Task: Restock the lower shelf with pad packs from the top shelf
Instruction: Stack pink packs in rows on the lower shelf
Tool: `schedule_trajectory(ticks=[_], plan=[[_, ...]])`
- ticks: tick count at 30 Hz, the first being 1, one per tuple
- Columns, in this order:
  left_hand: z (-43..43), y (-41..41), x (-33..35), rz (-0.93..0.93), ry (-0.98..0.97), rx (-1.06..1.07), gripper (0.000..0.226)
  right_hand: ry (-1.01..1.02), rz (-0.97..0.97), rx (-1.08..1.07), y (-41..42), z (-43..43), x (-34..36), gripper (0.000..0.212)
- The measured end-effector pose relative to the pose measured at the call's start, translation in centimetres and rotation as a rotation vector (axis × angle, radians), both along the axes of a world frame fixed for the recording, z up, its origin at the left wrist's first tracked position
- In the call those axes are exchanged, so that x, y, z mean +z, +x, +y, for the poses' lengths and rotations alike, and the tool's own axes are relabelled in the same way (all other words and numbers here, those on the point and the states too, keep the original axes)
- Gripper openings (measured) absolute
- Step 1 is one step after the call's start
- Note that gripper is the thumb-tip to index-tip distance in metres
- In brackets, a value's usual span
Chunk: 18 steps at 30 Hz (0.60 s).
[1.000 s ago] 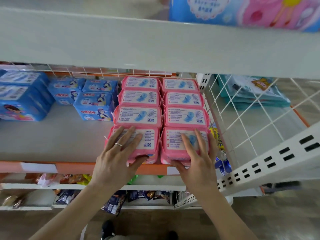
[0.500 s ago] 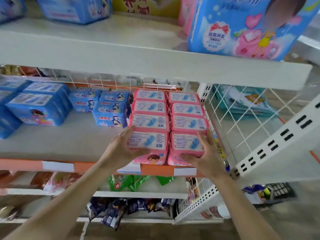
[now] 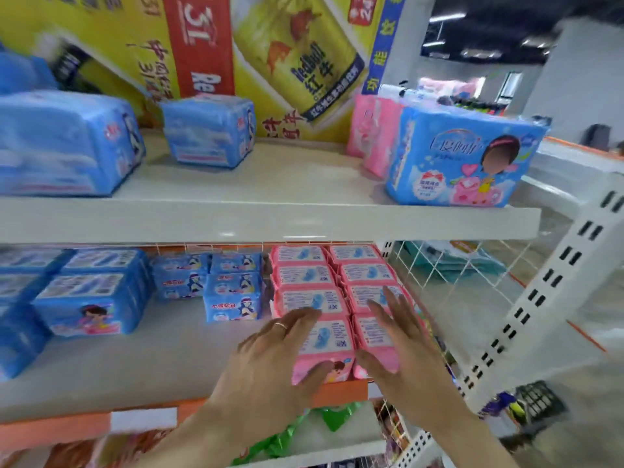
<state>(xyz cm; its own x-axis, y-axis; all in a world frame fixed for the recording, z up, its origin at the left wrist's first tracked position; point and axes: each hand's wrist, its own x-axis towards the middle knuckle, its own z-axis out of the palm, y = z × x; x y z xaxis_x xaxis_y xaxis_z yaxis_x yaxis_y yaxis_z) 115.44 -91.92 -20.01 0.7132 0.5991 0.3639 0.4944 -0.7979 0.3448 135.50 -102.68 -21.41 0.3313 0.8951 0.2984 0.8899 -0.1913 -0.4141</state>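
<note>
Pad packs (image 3: 332,336), pink, stand in two rows at the right end of the lower shelf (image 3: 135,366), from the near lip to the far wire. The spare pink packs (image 3: 369,136) sit on the top shelf (image 3: 270,187), far right, just left of a large blue pack (image 3: 456,163).

Step in hand, as judged: square off the near pair, then go up for stock.

To do it well: press both fronts flush with the lip, lift the hands clear before reaching, and draw a pink pack out sideways without tipping the blue one.

Pose: left hand (image 3: 270,359) palm down over the near-left pack, fingers straight and spread, thumb along its front face, grasping nothing. The right hand (image 3: 408,349) mirrors it over the near-right pack, fingers released and splayed. Contact on the tops cannot be told.
</note>
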Motion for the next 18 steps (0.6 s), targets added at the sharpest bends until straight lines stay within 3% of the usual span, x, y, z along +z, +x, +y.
schedule_trajectory(ticks=[4, 7, 18], plan=[[-1.4, -2.7, 7.5, -0.308, 0.097, -0.218, 0.043, 0.41, -0.102, 0.113, -4.9, -1.4, 6.8, 0.064], [-0.9, -3.5, 12.0, -0.424, 0.138, -0.232, 0.037, 0.568, -0.21, 0.122, -6.8, -2.0, 11.5, 0.052], [3.0, 2.7, 20.0, -0.497, 0.146, -0.266, 0.043, 0.625, -0.342, 0.033, -2.7, 0.0, 20.2, 0.057]])
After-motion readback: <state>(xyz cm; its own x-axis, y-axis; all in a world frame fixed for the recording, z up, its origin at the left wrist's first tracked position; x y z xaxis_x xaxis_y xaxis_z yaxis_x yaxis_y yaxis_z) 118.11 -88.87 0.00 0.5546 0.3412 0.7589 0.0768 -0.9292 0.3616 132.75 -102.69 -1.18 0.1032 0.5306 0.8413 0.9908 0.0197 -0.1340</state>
